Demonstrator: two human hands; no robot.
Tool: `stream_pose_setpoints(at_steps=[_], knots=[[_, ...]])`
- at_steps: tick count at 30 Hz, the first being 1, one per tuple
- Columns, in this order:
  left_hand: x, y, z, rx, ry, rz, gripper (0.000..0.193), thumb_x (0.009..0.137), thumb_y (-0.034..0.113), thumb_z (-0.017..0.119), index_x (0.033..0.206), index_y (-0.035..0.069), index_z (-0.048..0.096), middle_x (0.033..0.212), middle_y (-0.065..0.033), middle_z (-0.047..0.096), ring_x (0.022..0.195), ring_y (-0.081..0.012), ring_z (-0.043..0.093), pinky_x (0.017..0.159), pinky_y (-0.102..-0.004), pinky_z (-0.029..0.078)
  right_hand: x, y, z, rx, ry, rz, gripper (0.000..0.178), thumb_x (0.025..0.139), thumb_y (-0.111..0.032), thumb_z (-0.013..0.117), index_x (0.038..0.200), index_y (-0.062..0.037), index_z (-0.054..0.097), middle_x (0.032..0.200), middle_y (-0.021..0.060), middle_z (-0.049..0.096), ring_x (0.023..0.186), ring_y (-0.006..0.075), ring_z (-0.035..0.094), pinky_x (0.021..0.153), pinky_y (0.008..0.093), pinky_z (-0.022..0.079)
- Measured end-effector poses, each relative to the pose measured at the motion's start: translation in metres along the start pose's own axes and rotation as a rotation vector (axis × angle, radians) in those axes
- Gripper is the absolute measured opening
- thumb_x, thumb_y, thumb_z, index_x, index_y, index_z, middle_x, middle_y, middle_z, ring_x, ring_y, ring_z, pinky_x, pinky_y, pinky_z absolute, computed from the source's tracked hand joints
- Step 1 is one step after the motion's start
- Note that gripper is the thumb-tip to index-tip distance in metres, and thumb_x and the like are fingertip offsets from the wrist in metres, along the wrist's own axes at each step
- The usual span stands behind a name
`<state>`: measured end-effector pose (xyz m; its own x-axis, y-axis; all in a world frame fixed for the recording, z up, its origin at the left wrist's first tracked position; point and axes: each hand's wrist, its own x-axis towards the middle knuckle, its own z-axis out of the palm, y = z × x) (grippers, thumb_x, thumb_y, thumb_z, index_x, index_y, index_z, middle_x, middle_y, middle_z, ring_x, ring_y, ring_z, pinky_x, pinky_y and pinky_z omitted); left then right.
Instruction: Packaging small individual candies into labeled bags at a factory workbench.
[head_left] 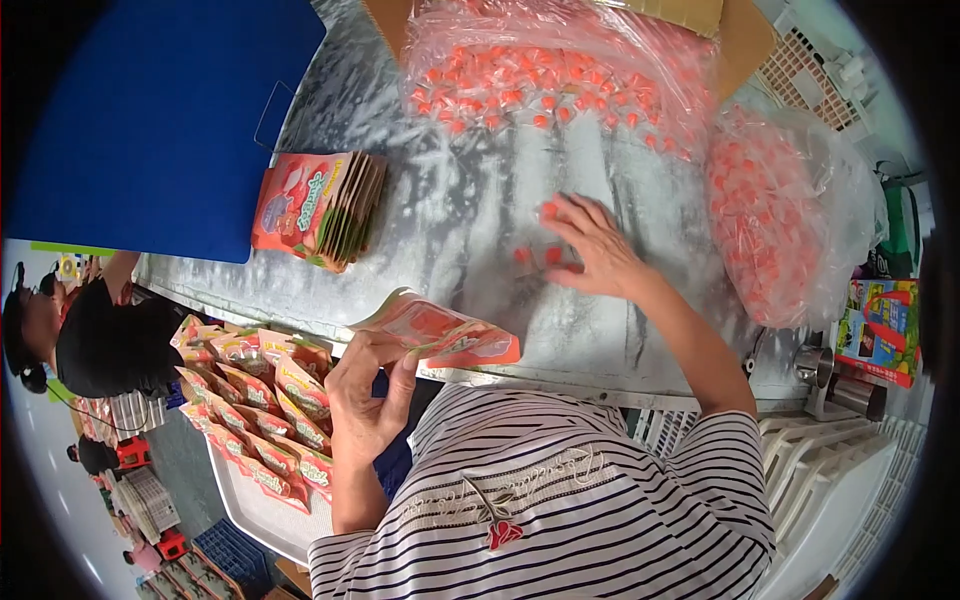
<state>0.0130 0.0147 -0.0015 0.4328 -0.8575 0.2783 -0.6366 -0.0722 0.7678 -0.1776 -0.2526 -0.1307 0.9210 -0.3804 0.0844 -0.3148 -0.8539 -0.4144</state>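
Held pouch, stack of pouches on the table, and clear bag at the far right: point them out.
Held pouch (465, 342): head view, on its reddish side.
Stack of pouches (312, 208): head view, on the front pouch's printed face.
Clear bag (765, 222): head view, on its bulging middle.

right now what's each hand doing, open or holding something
Left hand: closed, holding a pouch.
Right hand: open, fingers spread by a few red pieces; whether it touches them can't be told.

Cardboard box (745, 50) cropped by top edge. Left hand (368, 390) covers part of the pouch (480, 347); can't really tell its contents.
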Motion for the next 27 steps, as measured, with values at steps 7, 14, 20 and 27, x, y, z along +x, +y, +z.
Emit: stream_pose_setpoints(at_steps=[7, 14, 20, 27], knots=[[0.014, 0.006, 0.011, -0.018, -0.052, -0.023, 0.007, 0.081, -0.001, 0.066, 0.081, -0.003, 0.059, 0.077, -0.0108, 0.059, 0.069, -0.0194, 0.057, 0.066, -0.0272, 0.045, -0.048, -0.004, 0.032, 0.005, 0.215, -0.041, 0.042, 0.075, -0.022, 0.074, 0.113, -0.0095, 0.062, 0.139, 0.0126, 0.042, 0.124, 0.0331, 0.041, 0.104, 0.0443, 0.036], [0.015, 0.007, 0.015, -0.036, -0.084, -0.059, 0.007, 0.080, -0.003, 0.066, 0.082, -0.003, 0.060, 0.076, -0.0105, 0.059, 0.069, -0.0192, 0.057, 0.066, -0.0278, 0.046, -0.035, -0.023, 0.015, 0.102, 0.278, 0.126, 0.065, 0.066, -0.032, 0.081, 0.120, -0.0065, 0.056, 0.137, 0.0158, 0.042, 0.125, 0.0361, 0.041, 0.105, 0.0458, 0.035], [0.012, 0.006, 0.018, -0.031, -0.094, -0.034, 0.007, 0.080, -0.002, 0.066, 0.082, -0.003, 0.060, 0.077, -0.0105, 0.059, 0.069, -0.0196, 0.057, 0.066, -0.0279, 0.046, -0.027, -0.019, 0.044, -0.068, 0.265, -0.044, 0.060, 0.071, -0.026, 0.077, 0.124, -0.0065, 0.056, 0.138, 0.0162, 0.043, 0.128, 0.0364, 0.038, 0.106, 0.0479, 0.035], [0.012, -0.001, 0.014, -0.011, -0.098, 0.030, 0.007, 0.082, -0.002, 0.067, 0.088, -0.003, 0.063, 0.082, -0.0121, 0.061, 0.064, -0.0167, 0.059, 0.058, -0.0257, 0.048, -0.051, -0.011, 0.012, 0.509, 0.391, 0.159, 0.052, 0.082, -0.010, 0.062, 0.132, -0.0029, 0.049, 0.136, 0.0160, 0.047, 0.127, 0.0307, 0.045, 0.104, 0.0384, 0.036]])
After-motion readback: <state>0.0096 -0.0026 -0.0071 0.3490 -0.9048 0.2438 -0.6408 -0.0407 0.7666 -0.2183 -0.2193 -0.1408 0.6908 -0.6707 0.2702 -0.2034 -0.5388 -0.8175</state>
